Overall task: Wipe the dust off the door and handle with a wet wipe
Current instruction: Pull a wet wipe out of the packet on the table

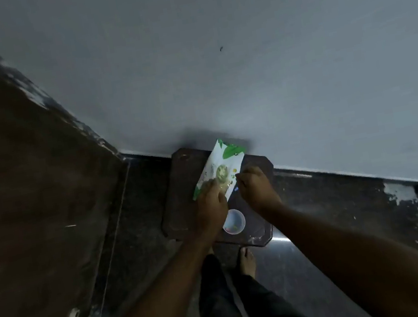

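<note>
The brown door (22,189) is on the left. The left hand (211,202) presses down on the wipe pack (218,173), which lies on a small dark table (180,190). The right hand (255,186) pinches the pack's near edge with curled fingers.

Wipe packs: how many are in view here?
1. The wipe pack lies on the dark stool by the wall, with the left hand on its near end. Others may be hidden.
</note>
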Motion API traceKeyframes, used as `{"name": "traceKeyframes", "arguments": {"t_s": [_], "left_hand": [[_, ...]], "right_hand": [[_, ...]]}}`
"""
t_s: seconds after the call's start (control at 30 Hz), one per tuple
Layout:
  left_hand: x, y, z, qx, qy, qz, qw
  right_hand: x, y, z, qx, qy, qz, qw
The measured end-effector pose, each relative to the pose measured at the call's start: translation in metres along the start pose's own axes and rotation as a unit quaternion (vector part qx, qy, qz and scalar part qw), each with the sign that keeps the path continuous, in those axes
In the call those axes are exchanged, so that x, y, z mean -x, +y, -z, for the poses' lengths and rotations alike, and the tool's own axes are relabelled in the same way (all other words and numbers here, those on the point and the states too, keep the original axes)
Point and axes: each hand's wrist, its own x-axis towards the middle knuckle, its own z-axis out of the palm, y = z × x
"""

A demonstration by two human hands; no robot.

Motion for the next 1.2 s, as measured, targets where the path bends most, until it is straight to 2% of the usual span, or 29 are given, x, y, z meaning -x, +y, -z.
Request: {"name": "traceKeyframes", "arguments": {"t_s": [0.13, 0.23, 0.37, 0.53, 0.63, 0.7, 0.83, 1.0, 1.13, 1.2], "left_hand": [[-0.039, -0.027, -0.020, -0.054, 0.041, -0.018, 0.998], [-0.059, -0.041, -0.039, -0.082, 0.000, -0.021, 0.996], [-0.085, -0.056, -0.056, -0.067, -0.052, -0.016, 0.996], [-0.100, -0.065, -0.071, -0.087, -0.057, -0.080, 0.991], [-0.096, -0.068, -0.070, -0.118, -0.053, -0.104, 0.986], [-0.095, -0.070, -0.071, -0.143, -0.047, -0.112, 0.982], [-0.099, -0.069, -0.070, -0.185, -0.031, -0.078, 0.979], [-0.093, -0.065, -0.068, -0.245, -0.065, -0.035, 0.967], [-0.089, -0.051, -0.062, -0.238, -0.048, -0.034, 0.969], [-0.084, -0.039, -0.056, -0.159, -0.017, -0.040, 0.986]], "right_hand": [[-0.036, -0.002, -0.027, -0.022, 0.013, -0.057, 0.998], [-0.060, 0.006, -0.056, -0.045, 0.010, -0.101, 0.994], [-0.086, 0.008, -0.079, -0.042, -0.013, -0.139, 0.989], [-0.091, 0.019, -0.099, 0.058, -0.004, -0.104, 0.993], [-0.094, 0.023, -0.102, 0.077, 0.001, -0.075, 0.994], [-0.096, 0.024, -0.101, 0.050, 0.017, -0.083, 0.995], [-0.090, 0.021, -0.088, -0.054, 0.088, -0.120, 0.987], [-0.071, 0.017, -0.068, -0.191, 0.170, -0.194, 0.947], [-0.059, 0.007, -0.054, -0.264, 0.233, -0.218, 0.910], [-0.056, 0.004, -0.048, -0.295, 0.240, -0.227, 0.896]]}}
